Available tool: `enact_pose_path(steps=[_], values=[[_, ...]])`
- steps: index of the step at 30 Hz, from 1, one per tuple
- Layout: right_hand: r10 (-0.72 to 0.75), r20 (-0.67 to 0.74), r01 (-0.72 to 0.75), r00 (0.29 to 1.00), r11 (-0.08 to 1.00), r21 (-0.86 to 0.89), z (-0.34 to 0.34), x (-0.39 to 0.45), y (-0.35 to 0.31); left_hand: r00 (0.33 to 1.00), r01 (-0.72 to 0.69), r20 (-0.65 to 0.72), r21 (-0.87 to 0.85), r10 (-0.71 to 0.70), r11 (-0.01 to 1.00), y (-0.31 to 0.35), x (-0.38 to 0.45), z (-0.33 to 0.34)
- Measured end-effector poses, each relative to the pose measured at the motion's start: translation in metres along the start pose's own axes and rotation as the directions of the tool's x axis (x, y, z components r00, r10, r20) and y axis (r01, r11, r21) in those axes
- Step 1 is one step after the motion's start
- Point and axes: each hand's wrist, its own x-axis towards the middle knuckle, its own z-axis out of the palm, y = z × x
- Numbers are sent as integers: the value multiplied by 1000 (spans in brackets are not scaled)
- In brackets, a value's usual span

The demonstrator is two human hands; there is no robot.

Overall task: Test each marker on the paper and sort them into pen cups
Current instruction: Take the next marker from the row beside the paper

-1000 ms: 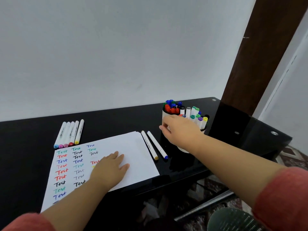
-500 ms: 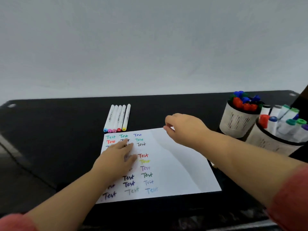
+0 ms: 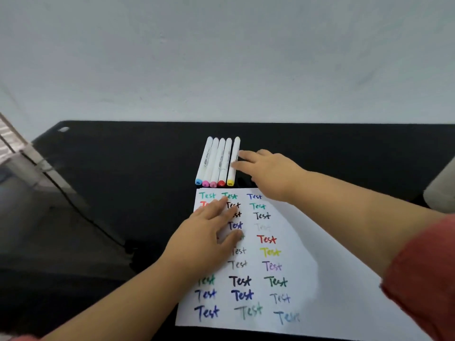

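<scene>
The flat, open left hand (image 3: pixel 209 232) hides several test words on the paper (image 3: pixel 307 279), while the right hand (image 3: pixel 268 173), blurred with fingers extended, touches the yellow-capped marker (image 3: pixel 233 163) on the tabletop (image 3: pixel 123 156).

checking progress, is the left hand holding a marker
No, the left hand lies flat on the white sheet of paper, fingers straight, no marker in it.

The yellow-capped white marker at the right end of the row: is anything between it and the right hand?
Nothing visible. The right hand reaches the yellow-capped white marker from its right, fingertips at the barrel; only bare black table is around.
</scene>
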Motion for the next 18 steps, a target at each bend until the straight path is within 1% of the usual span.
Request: enact_pose_path(steps=[2, 5, 8, 10, 12, 14, 15, 16, 17, 18], values=[[-51, 42, 52, 998, 998, -31, 0, 8, -4, 1000, 2, -3, -7, -2, 1000, -1, 0, 0], [-76, 15, 76, 997, 997, -8, -2, 14, -7, 1000, -8, -13, -8, 8, 1000, -2, 0, 1], [-108, 10, 108, 994, 992, -58, -2, 16, -8, 1000, -5, -5, -7, 5, 1000, -1, -1, 0], [-108, 31, 111, 994, 989, -95, 0, 15, -7, 1000, -3, -4, 0, 3, 1000, -1, -1, -1], [-81, 27, 83, 996, 992, -91, 2, 12, -5, 1000, -3, -5, 3, 3, 1000, 0, -2, -1], [-40, -41, 38, 998, 999, -33, 5, 7, -2, 1000, -7, 6, 10, 7, 1000, 0, -2, -1], [-12, -112, 14, 994, 1000, 18, 7, 4, -1, 1000, -6, 14, 12, 6, 1000, 0, -2, -2], [36, -212, -15, 977, 995, 100, 10, -1, -1, 1000, -2, 22, 15, 1, 1000, 0, -2, -2], [117, -324, -45, 939, 974, 224, 11, -7, -3, 1000, 2, 30, 23, -3, 1000, 1, -2, -3], [232, -408, -66, 883, 923, 380, 13, -15, -6, 999, 4, 38, 36, -6, 999, 1, -3, -3]])
